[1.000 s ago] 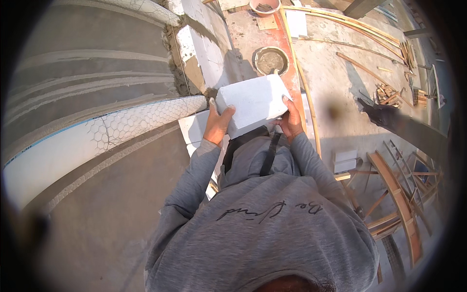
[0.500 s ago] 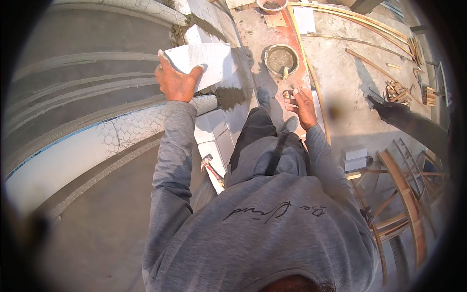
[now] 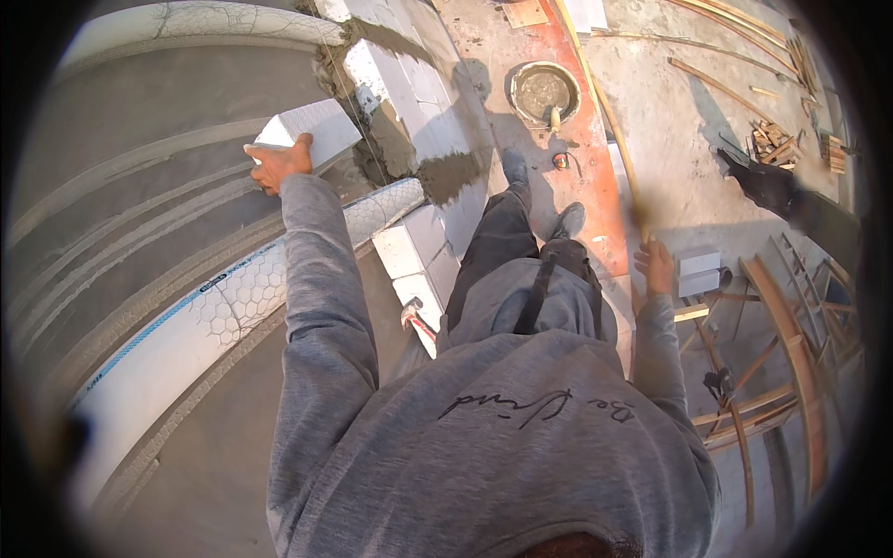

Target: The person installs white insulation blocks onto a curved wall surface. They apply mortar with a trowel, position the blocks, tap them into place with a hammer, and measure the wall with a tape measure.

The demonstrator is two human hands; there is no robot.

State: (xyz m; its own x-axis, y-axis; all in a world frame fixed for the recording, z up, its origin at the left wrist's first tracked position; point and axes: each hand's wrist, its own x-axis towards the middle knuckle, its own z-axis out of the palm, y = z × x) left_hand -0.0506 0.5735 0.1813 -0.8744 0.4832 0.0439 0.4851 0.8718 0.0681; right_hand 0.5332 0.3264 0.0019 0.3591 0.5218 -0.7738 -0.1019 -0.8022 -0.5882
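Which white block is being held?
The white rectangular block at upper left, its left end gripped in the left hand. Other white blocks, like those beside the red-handled hammer or in the mortar-streaked wall, are in neither hand.

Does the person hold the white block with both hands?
No, only the left hand grips the white block; the right hand is apart.
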